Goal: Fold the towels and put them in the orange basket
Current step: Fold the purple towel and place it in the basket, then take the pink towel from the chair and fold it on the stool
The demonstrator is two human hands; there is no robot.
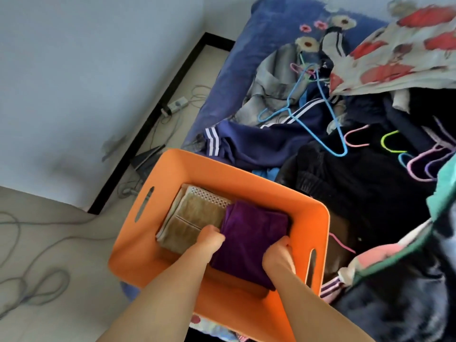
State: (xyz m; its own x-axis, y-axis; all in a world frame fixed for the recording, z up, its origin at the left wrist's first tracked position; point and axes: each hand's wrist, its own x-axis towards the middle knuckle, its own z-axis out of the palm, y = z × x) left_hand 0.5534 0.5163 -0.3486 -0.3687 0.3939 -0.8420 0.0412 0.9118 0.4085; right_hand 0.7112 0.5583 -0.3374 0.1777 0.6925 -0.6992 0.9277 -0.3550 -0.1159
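The orange basket stands on the bed's near corner. Inside it a folded beige towel lies on the left. Beside it on the right lies a folded purple towel. Both my arms reach down into the basket. My left hand grips the purple towel's left edge with curled fingers. My right hand grips its right edge the same way. The fingertips of both hands are hidden under the cloth.
Beyond the basket the bed holds a heap of dark clothes, a navy striped jacket and several coloured hangers. A floral blanket lies at the back right. Cables and a power strip lie on the floor.
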